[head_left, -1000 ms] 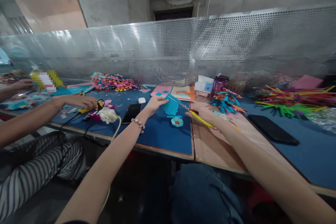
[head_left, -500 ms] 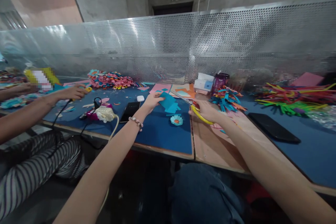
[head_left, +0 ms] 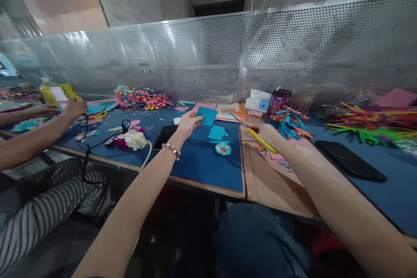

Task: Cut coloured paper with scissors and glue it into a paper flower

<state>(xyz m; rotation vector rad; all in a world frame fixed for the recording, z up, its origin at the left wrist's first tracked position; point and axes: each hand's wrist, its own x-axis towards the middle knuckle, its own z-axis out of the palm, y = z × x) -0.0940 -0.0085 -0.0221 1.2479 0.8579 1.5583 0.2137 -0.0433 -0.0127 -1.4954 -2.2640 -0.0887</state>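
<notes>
The right hand (head_left: 265, 134) holds yellow scissors (head_left: 259, 139) while the left hand (head_left: 189, 124) pinches blue paper (head_left: 207, 116), so keeping that pinch steady and clear of the blades (head_left: 236, 118) seems best.

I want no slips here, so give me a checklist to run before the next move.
1. Sheet held: ok, left hand grips its edge.
2. Scissors held: ok, right hand is on the handles.
3. Scissors apart from sheet: ok, a gap shows at the tips.
4. Blades open: cannot tell, too small to see.
5. Space just nearer than the sheet bare: not ok, blue pieces and a flower lie there.
6. Phone clear of left wrist: cannot tell, the arm hides part of it.
</notes>
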